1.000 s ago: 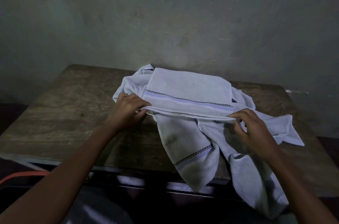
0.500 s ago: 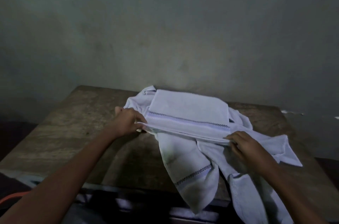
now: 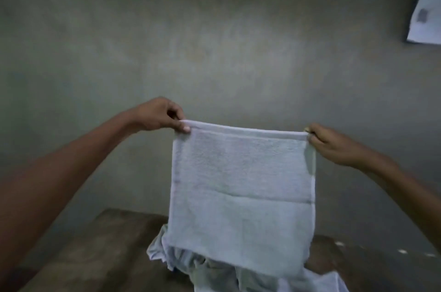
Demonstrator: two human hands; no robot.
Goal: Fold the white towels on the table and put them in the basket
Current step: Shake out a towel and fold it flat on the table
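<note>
While both arms reach forward, the held towel (image 3: 241, 196) hangs in the air in front of the grey wall (image 3: 214, 40), above the table (image 3: 100, 251). Left hand (image 3: 160, 115): thumb and curled fingers pinch the upper left corner. Right hand (image 3: 334, 146): pinches the upper right corner in the same way. The top edge runs taut between the two hands, slightly lower on the right. The cloth hangs flat as a rough square, with one horizontal line across it below the middle. Its lower edge overlaps the towel heap (image 3: 214, 270) on the wooden table; whether they touch cannot be told. A pale sheet (image 3: 427, 5) shows at upper right, cut off by the frame.
</note>
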